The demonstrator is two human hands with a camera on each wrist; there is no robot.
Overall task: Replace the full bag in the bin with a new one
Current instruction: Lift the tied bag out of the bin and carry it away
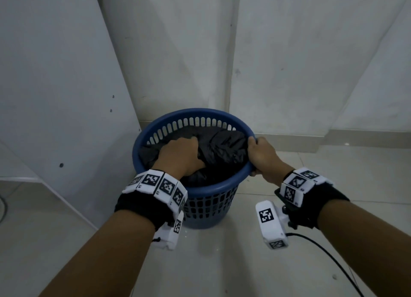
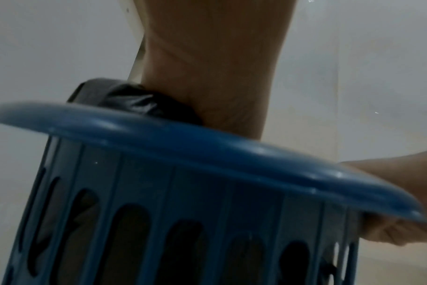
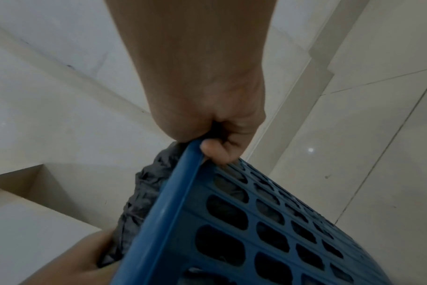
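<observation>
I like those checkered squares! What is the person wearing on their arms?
Both forearms are bare, with no sleeves. Each wrist has a black fabric band topped by a ring of white blocks printed with black-and-white square codes. A white boxy camera with more codes hangs under each wrist, and a thin black cable trails from the right one.

White walls [image 1: 178, 52] close behind the blue bin [image 1: 200, 199]; tiled floor [image 1: 333, 185] lies open to its right and front.

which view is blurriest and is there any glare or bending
Left wrist view: blurriest, the bin rim smeared and soft. Right wrist view: sharper, one small glare spot on the floor. Head view: dim, wall lines lean and fan outward from the wide lens.
</observation>
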